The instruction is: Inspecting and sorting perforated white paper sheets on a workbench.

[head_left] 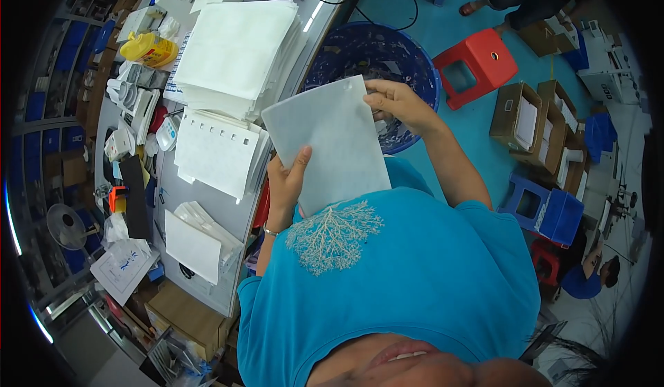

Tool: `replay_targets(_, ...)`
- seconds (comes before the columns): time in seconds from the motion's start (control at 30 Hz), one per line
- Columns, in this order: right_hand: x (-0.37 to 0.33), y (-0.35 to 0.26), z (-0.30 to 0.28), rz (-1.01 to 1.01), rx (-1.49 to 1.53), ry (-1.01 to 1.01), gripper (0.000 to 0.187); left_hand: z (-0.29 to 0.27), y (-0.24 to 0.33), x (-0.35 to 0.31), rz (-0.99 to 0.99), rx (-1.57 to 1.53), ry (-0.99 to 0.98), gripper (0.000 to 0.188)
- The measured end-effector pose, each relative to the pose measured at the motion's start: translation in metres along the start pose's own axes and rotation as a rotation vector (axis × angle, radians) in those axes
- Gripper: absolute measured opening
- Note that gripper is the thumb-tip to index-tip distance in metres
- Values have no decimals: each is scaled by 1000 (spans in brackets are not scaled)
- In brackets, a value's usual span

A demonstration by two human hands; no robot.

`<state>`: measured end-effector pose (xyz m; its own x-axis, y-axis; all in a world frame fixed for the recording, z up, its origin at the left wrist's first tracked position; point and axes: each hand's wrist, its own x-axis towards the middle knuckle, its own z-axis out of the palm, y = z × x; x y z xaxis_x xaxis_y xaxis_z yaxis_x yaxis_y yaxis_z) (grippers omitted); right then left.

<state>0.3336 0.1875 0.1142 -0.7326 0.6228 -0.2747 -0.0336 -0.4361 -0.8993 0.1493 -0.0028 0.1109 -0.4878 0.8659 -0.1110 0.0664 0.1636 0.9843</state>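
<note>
A plain white sheet, stiff and rectangular, is held up tilted in front of my chest. My left hand grips its left edge, thumb on the face and the other fingers hidden behind. At the upper right corner, my right hand closes thumb and fingers on the edge. Whether it is one sheet or several layers I cannot tell. To the left on the workbench lie a tall stack of white sheets, a stack with small square holes along one edge, and a smaller fanned pile.
A blue bin with scraps stands on the floor just beyond my right hand. Near it are a red stool, cardboard boxes and a blue stool. A yellow bottle lies on the bench. Other people are at the right.
</note>
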Motion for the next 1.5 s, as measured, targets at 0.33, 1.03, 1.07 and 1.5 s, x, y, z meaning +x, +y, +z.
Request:
replay_targets(0.33, 7, 10, 18, -71, -480, 81, 34, -11, -2, -2, -35, 94, -76, 35)
replay_targets(1.03, -3, 30, 46, 22, -887, 129, 38, -24, -15, 4, -36, 135, -67, 34)
replay_targets(1.07, -3, 31, 49, -7, -1032, 188, 39, -23, -15, 4, -36, 134, -68, 34)
replay_targets(1.5, -3, 31, 15, 39, -283, -16, 40, -22, -21, 17, -52, -140, -39, 36)
